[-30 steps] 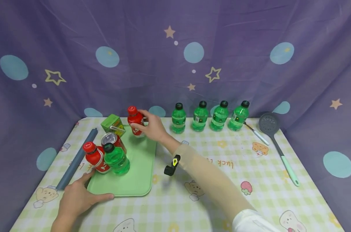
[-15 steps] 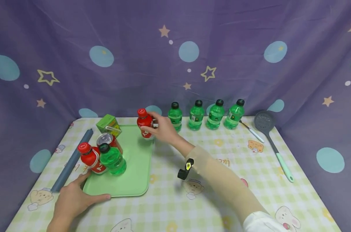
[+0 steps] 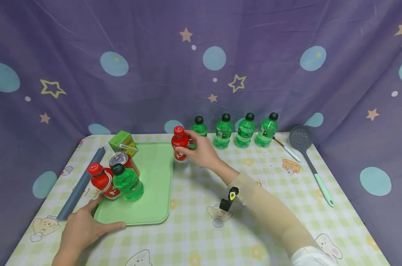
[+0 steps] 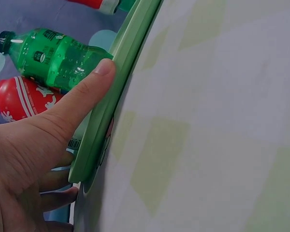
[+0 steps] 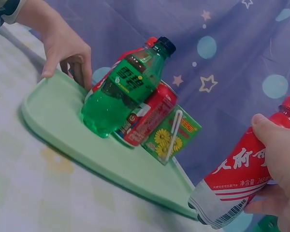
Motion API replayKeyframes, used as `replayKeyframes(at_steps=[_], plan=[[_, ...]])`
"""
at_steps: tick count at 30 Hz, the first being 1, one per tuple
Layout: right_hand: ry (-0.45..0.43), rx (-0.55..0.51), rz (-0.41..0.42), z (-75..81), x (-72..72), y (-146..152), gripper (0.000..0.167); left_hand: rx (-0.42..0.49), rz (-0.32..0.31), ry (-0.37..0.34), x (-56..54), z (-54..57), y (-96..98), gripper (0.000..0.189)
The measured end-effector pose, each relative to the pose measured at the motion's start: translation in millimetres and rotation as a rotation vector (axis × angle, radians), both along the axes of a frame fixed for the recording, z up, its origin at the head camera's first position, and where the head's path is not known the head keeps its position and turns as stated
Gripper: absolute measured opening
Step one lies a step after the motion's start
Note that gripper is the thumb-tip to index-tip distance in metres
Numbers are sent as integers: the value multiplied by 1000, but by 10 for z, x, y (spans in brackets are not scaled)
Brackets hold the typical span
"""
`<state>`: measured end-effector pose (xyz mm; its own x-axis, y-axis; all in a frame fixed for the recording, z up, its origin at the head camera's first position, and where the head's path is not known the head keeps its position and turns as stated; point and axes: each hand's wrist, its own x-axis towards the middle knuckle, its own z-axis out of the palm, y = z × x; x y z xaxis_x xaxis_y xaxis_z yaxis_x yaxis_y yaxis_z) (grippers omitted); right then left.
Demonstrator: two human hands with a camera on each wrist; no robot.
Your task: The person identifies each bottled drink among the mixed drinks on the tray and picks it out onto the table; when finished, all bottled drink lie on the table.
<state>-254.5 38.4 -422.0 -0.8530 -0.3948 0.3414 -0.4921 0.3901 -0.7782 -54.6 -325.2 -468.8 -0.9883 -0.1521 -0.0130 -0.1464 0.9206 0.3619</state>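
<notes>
My right hand [image 3: 203,150] grips a red soda bottle [image 3: 180,143] round its side, with the thumb across the front. The bottle is just beyond the right edge of the green tray [image 3: 154,207], in front of the leftmost green bottle. Whether its base touches the table is unclear. My left hand [image 3: 81,227] rests at the tray's near left corner, its thumb straight along the near rim and its fingers at the left side. Close to it on the tray stand a second red bottle [image 3: 102,181], a green soda bottle [image 3: 128,183] and a red can [image 3: 122,160].
A green juice box [image 3: 122,143] stands at the tray's far left corner. Left of the tray lies a blue-grey rod [image 3: 82,184]. Several green bottles [image 3: 245,131] line the back edge, one partly hidden by my right hand. A slotted turner [image 3: 312,162] and a thin-handled utensil [image 3: 289,150] lie at right.
My right hand has carried the red bottle rightward, from over the tray's far right part to past its right edge. My left hand stays at the tray corner. The head view has shifted slightly.
</notes>
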Motion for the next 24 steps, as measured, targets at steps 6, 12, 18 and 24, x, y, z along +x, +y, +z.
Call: replayKeyframes(at_steps=[6,12,18,24], plan=[[0,-40,-14,-78,18,188,59,-2,2,-9,1,0,1,137],[10,-64,-39,-153,52,336,56,-1,-3,1,8,-8,6,136],[-1,-100,-40,-228,57,425,54,-3,-4,-9,1,0,2,137],[2,-103,-43,-282,74,477,55,-3,-6,-14,-9,6,0,137]])
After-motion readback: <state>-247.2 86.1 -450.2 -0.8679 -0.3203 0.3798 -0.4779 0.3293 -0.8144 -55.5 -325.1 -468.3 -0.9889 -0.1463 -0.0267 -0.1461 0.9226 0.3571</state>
